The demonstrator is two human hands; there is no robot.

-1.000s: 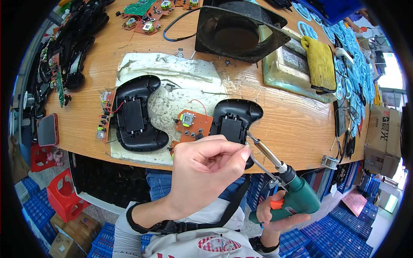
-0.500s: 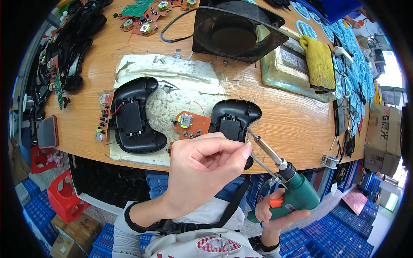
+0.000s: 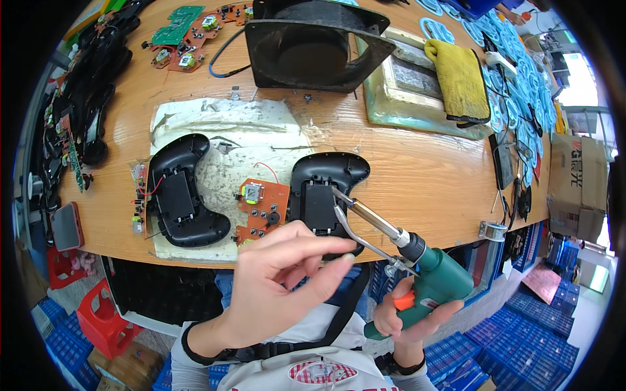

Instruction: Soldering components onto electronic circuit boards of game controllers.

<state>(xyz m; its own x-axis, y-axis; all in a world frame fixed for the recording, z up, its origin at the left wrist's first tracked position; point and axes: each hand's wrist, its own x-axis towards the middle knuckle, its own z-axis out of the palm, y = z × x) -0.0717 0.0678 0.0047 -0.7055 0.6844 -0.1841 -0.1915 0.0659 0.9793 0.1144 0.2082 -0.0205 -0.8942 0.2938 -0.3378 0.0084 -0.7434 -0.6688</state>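
My right hand [image 3: 417, 313] is closed around a green soldering gun [image 3: 445, 279] with an orange trigger. Its metal tip and thin side tube reach over the battery compartment of the right black gamepad shell [image 3: 331, 171]; contact cannot be made out. In front of that shell is my left hand [image 3: 280, 280], thumb and forefinger slightly apart, other fingers curled, with nothing visible between the tips. An orange-brown circuit board [image 3: 266, 212] with a red wire lies beside the shell, partly hidden by my left hand. A second black gamepad shell [image 3: 179, 195] rests further left, a board [image 3: 138, 199] along its edge.
A stained white sheet [image 3: 228, 124] lies beneath the work. Behind it stand a black fan frame [image 3: 313, 58] and a tray with a yellow cloth [image 3: 460, 81]. Dark shells [image 3: 91, 111] pile up at left, pale blue parts [image 3: 521, 98] at right. A phone [image 3: 67, 227] lies near the left edge.
My left thumb and forefinger have parted from a pinch. The soldering gun's tip has moved from the right shell's edge onto its middle. The whole view has shifted somewhat.
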